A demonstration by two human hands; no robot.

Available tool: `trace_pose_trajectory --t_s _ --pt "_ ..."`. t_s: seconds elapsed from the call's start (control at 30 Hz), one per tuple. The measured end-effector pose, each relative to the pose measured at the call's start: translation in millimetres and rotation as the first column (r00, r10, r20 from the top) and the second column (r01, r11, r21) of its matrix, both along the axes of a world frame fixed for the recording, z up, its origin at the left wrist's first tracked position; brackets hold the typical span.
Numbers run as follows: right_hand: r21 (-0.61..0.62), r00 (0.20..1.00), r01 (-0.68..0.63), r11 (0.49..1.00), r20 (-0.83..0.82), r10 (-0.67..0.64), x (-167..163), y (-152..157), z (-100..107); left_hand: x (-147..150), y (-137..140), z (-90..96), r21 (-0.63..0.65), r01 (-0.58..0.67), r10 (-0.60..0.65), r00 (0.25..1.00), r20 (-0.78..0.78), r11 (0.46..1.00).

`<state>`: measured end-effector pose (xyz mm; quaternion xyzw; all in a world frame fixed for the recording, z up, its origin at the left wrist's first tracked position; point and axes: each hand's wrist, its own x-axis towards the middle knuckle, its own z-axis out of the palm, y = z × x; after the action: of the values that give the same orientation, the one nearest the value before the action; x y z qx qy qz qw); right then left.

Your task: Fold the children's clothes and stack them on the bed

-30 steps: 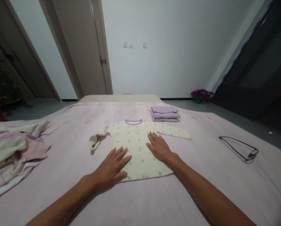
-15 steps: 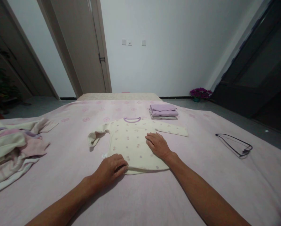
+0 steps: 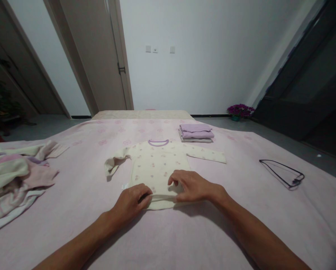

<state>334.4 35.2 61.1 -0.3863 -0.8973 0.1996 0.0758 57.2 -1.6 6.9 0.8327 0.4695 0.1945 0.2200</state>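
A small cream long-sleeved shirt [image 3: 148,168] with a scattered print and a purple neckline lies spread out, neck away from me. Its left sleeve is bent and rumpled, while the right one stretches out straight. At the lower left corner of the hem, my left hand [image 3: 134,197] is closed with the fabric between thumb and fingers. My right hand [image 3: 192,185] hovers over the lower right part of the shirt, thumb at the hem and fingers curved, with a gap between them. The front hem layer is lifted slightly off the back layer between the hands.
A pile of loose clothes [image 3: 18,176] lies at the left on the pink bedsheet [image 3: 168,240]. Folded purple and grey clothes [image 3: 196,133] are stacked beyond the right sleeve. A black wire-like frame [image 3: 282,172] rests at the right. Purple flowers [image 3: 240,110] stand on the floor behind.
My right hand has come from lying flat on the shirt's right side down to the hem, its fingers now curved. The front hem has risen a little. My left hand stays put.
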Motion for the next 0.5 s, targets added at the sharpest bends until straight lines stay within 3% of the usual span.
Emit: trace_pose_trajectory --t_s 0.17,0.33,0.4,0.5 --pt "0.093 1.0 -0.007 0.996 0.021 0.005 13 -14 -13 -9 4 -0.6 0.164 0.146 -0.147 0.989 -0.007 0.975" --pt "0.319 0.999 0.019 0.948 -0.042 -0.006 28 -14 -34 -11 14 1.4 0.464 0.181 -0.18 0.983 -0.048 0.867" --pt "0.349 1.0 -0.021 0.937 -0.004 0.024 29 -16 -37 -10 15 0.3 0.467 0.231 -0.205 0.973 -0.107 0.854" --pt "0.291 1.0 -0.023 0.956 -0.014 0.028 29 -20 -37 -11 11 -3.2 0.403 0.287 -0.244 0.957 -0.156 0.869"
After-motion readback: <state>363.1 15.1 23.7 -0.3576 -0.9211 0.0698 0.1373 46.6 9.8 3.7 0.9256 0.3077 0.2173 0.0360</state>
